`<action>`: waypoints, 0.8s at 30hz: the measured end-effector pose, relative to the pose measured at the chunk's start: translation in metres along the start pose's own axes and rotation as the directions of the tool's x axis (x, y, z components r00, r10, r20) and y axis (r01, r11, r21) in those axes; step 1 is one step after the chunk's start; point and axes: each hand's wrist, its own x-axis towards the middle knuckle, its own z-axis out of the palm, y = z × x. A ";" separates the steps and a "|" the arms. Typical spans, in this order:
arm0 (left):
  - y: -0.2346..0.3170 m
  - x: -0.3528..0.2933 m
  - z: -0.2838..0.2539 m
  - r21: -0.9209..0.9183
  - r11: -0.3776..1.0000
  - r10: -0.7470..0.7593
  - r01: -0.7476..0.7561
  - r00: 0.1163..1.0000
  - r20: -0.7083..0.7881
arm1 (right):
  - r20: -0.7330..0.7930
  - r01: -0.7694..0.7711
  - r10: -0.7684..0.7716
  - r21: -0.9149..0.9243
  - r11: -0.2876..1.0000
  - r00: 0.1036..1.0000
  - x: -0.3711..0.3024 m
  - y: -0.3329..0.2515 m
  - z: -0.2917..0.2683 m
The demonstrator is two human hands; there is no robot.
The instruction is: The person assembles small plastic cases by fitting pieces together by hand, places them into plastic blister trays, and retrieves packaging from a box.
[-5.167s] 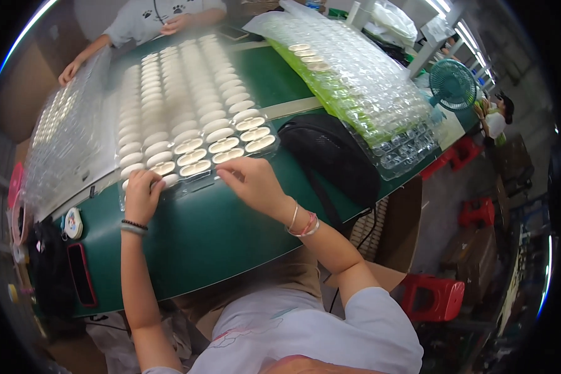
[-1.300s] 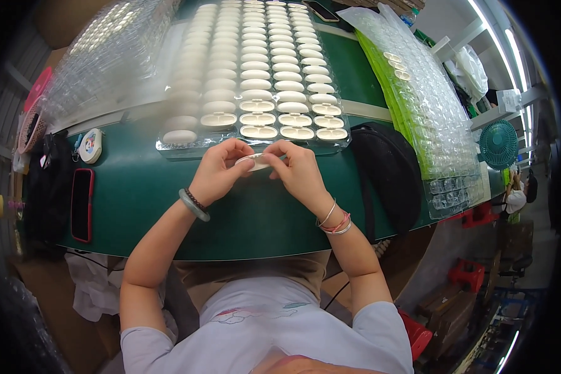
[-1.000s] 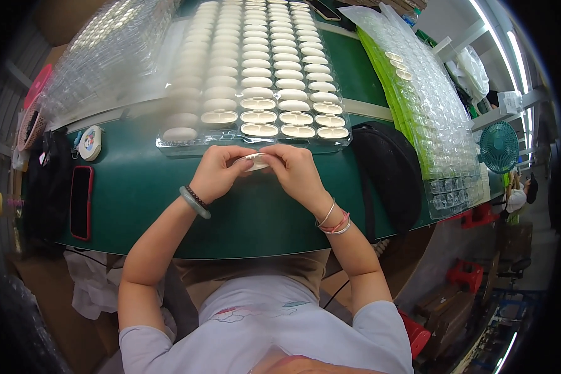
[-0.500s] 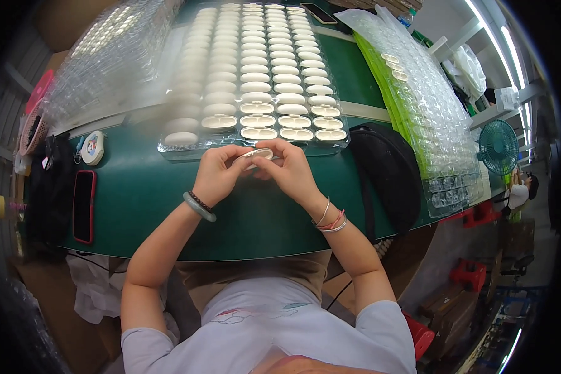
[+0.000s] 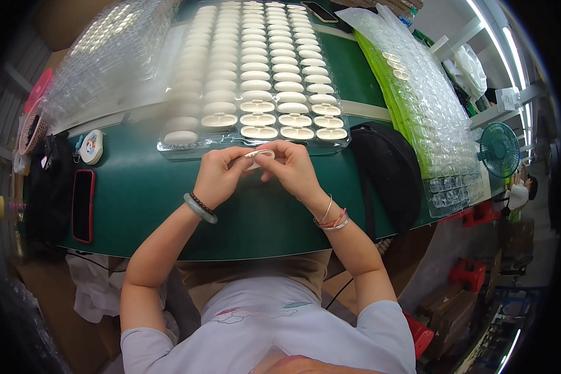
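Between my two hands, just in front of a clear tray, is a small white oval case piece [image 5: 260,156]. My left hand [image 5: 219,169] pinches its left end between thumb and fingers. On the other end, my right hand [image 5: 290,167] grips with its thumb laid over the piece. My fingers hide part of it. The clear plastic tray [image 5: 168,153] beyond my hands holds rows of white oval cases [image 5: 254,75]. Most in it show a smooth rounded side, while several in the near rows show their hollow insides [image 5: 258,133].
A black pouch [image 5: 386,177] lies right of the tray. Farther right, stacked clear trays [image 5: 439,124] rest on green sheeting. At left are a red-edged phone [image 5: 83,206] and a round white gadget [image 5: 92,148]. More clear trays [image 5: 115,56] pile up at the back left.
The white case piece has tilted a little between my fingers, and my right fingers have shifted slightly. Both hands keep their place before the tray.
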 end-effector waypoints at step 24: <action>-0.002 0.005 -0.007 -0.115 0.993 -0.023 0.025 1.000 0.019 | 0.034 -0.006 0.005 0.038 0.999 0.999 0.000 -0.009 -0.001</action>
